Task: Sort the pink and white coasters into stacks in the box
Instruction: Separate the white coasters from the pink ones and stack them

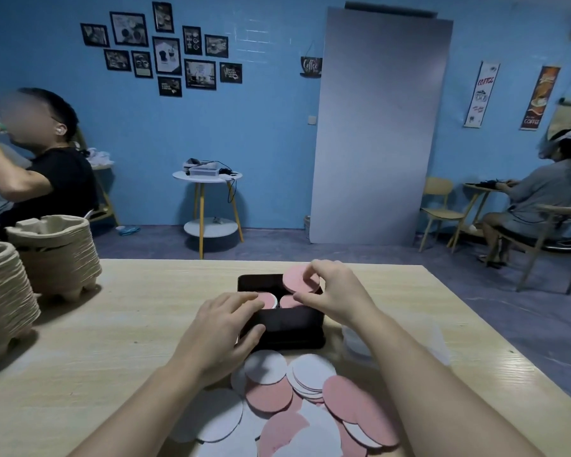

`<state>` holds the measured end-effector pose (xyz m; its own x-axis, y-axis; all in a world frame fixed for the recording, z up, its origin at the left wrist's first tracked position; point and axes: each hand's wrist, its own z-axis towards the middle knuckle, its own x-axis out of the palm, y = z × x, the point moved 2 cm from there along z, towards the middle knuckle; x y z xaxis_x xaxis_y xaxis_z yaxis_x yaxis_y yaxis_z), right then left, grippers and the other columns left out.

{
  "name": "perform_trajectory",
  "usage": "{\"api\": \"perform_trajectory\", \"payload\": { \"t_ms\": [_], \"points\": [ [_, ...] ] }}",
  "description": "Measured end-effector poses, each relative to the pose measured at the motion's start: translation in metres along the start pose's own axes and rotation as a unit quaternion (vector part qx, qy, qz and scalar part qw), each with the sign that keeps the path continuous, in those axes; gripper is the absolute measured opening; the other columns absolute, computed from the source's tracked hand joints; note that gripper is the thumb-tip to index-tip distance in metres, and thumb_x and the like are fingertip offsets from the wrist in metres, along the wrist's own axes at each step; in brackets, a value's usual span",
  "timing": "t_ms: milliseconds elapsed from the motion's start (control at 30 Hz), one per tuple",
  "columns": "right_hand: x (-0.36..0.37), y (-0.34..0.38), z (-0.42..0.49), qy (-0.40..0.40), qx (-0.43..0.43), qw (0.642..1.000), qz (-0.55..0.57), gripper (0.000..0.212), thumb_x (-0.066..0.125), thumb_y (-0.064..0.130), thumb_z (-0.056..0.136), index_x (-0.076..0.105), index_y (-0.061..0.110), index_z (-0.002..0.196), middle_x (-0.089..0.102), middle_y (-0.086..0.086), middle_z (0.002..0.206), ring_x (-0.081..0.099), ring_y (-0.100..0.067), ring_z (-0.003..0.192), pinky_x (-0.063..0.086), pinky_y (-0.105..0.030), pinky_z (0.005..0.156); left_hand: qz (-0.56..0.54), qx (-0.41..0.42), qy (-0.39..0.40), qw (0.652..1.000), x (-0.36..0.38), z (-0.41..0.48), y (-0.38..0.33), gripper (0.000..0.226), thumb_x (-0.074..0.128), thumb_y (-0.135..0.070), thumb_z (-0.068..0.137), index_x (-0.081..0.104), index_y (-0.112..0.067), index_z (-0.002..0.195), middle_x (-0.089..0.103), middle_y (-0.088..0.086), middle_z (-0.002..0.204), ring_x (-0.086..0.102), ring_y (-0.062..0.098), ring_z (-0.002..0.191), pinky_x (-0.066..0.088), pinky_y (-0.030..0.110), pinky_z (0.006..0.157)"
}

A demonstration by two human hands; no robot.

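While right hand (330, 291) pinches pink coaster (297, 280), wall sign (311, 65) reads "Coffee".

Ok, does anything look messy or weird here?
Yes. The loose coasters lie jumbled on the table, pink and white overlapping. Over the black box, the right hand holds one pink coaster tilted.

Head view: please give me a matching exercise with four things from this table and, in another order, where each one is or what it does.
1. right hand
2. left hand
3. loose coasters
4. stacked pulp trays

A. at the table's left side
B. on the table, nearer than the black box
C. pinches a pink coaster above the box
D. rests on the box's left part

Pairs: 1-C, 2-D, 3-B, 4-A.
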<state>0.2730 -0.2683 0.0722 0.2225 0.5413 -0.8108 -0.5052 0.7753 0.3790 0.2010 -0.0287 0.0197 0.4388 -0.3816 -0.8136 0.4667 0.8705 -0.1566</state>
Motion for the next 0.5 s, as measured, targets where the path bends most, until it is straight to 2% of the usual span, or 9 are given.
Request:
{"api": "perform_trajectory", "payload": {
  "t_ms": [133, 233, 333, 433, 500],
  "points": [
    [0.006, -0.006, 0.009, 0.02, 0.019, 0.999, 0.027, 0.046, 0.068, 0.07, 0.054, 0.053, 0.032, 0.073, 0.061, 0.011, 0.077, 0.054, -0.015, 0.083, 0.051, -0.037, 0.076, -0.006, 0.006, -0.016, 1.0, 0.005, -0.001, 0.002, 0.042, 0.047, -0.048, 0.095, 0.06, -0.03, 0.13, 0.056, -0.013, 0.134, 0.05, 0.014, 0.123, 0.042, 0.036, 0.1],
    [0.011, -0.012, 0.012, 0.017, 0.033, 0.999, 0.018, 0.053, 0.066, 0.077, 0.05, 0.058, 0.033, 0.078, 0.061, 0.01, 0.08, 0.049, -0.015, 0.095, 0.049, -0.036, 0.079, -0.012, 0.008, -0.025, 1.0, 0.008, -0.005, 0.003, 0.041, 0.048, -0.047, 0.096, 0.059, -0.029, 0.131, 0.056, -0.014, 0.135, 0.048, 0.012, 0.127, 0.039, 0.032, 0.101],
    [0.014, -0.015, 0.014, 0.027, 0.05, 0.998, 0.023, 0.053, 0.064, 0.076, 0.049, 0.06, 0.034, 0.082, 0.058, 0.013, 0.086, 0.047, -0.014, 0.103, 0.047, -0.035, 0.084, -0.019, 0.008, -0.029, 0.999, 0.01, -0.006, 0.002, 0.041, 0.048, -0.045, 0.096, 0.059, -0.027, 0.132, 0.055, -0.014, 0.136, 0.046, 0.012, 0.13, 0.038, 0.032, 0.102],
    [0.014, -0.016, 0.016, 0.026, 0.057, 0.997, 0.043, 0.058, 0.064, 0.076, 0.045, 0.063, 0.031, 0.081, 0.064, 0.012, 0.086, 0.055, -0.013, 0.093, 0.051, -0.035, 0.08, -0.024, 0.003, -0.025, 0.999, 0.01, -0.007, 0.001, 0.042, 0.046, -0.046, 0.096, 0.058, -0.027, 0.132, 0.055, -0.014, 0.136, 0.046, 0.013, 0.132, 0.039, 0.034, 0.103],
    [0.015, -0.018, 0.017, 0.033, 0.056, 0.996, 0.058, 0.052, 0.067, 0.072, 0.05, 0.064, 0.032, 0.082, 0.065, 0.011, 0.091, 0.057, -0.014, 0.094, 0.051, -0.034, 0.079, -0.023, -0.002, -0.019, 1.0, 0.009, -0.006, 0.001, 0.043, 0.045, -0.047, 0.097, 0.057, -0.028, 0.133, 0.054, -0.015, 0.136, 0.044, 0.012, 0.133, 0.039, 0.034, 0.103]
  ]
}}
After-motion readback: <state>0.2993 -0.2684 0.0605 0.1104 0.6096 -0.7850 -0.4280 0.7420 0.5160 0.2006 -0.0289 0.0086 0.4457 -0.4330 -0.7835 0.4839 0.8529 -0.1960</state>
